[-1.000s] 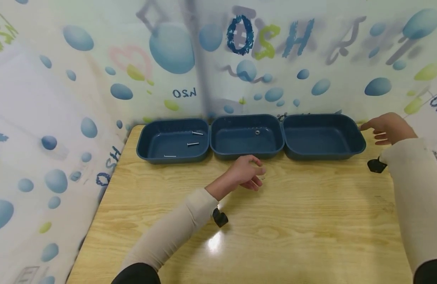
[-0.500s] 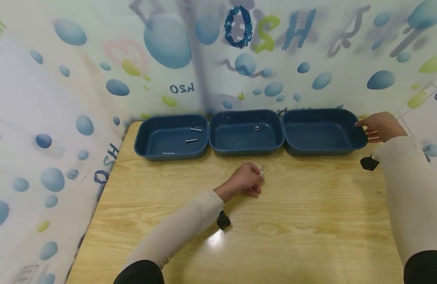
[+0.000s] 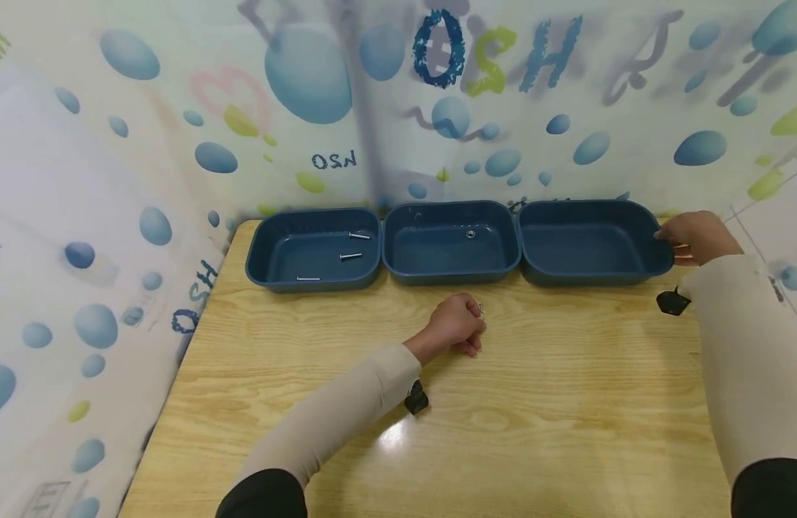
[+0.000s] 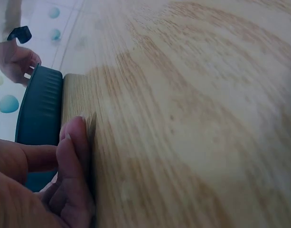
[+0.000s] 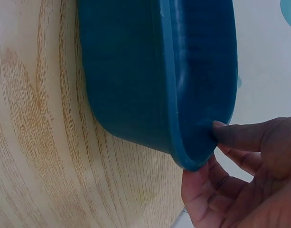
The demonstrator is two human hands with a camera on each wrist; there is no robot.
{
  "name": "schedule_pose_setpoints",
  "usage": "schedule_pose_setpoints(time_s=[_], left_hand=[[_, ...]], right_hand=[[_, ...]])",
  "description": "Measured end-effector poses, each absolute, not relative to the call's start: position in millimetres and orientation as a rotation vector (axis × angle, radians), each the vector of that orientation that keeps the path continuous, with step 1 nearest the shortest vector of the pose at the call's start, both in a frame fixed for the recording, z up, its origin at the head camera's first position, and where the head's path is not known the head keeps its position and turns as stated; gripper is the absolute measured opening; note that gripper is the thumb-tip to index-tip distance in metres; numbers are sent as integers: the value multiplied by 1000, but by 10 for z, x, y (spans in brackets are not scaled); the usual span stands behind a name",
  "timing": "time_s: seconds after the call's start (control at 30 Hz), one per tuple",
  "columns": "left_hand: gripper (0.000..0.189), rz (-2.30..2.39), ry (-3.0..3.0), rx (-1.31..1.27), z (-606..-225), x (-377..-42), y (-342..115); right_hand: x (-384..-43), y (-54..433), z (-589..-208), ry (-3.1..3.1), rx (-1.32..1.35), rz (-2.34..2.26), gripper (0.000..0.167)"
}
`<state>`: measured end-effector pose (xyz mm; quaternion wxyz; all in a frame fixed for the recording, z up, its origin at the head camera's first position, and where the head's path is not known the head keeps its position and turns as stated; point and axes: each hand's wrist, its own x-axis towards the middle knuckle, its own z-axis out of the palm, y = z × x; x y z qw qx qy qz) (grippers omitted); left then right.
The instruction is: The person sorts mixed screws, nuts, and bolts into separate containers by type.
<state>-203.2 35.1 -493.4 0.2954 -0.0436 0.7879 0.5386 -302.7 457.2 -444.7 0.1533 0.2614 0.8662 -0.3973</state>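
Observation:
My left hand [image 3: 460,322] is low over the wooden table [image 3: 554,403], in front of the middle bin. Its fingers are curled, and thumb and finger pinch a small shiny metal piece [image 3: 480,308]. The piece is too small to name, and the hand [image 4: 64,175] hides it in the left wrist view. My right hand [image 3: 699,237] grips the right end of the right blue bin [image 3: 595,279]. In the right wrist view, the thumb of that hand [image 5: 249,166] lies on the inner side of the bin's rim [image 5: 176,123], with fingers on the outer side.
Along the back wall stand three blue bins in a row. Several screws, including one screw [image 3: 351,256], lie in the left bin [image 3: 308,286]. A nut [image 3: 471,234] sits in the middle bin [image 3: 447,278]. A patterned cloth [image 3: 398,108] hangs behind them.
My left hand has come slightly back from the middle bin, and its fingers have closed at the small metal piece. My right hand has come onto the right bin's end and gripped the rim.

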Motion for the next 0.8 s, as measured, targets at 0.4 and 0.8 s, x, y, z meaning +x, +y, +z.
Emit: schedule_pose_setpoints(time_s=[0.4,0.8], left_hand=[[5,1334,2138,-60,-4899,-2060,316],[3,1301,2137,-49,-4881,-2064,307]], right_hand=[[-3151,4710,-4645,2500,747,-1162,36],[-3181,4739,-4671,2490,764,-1129,36]])
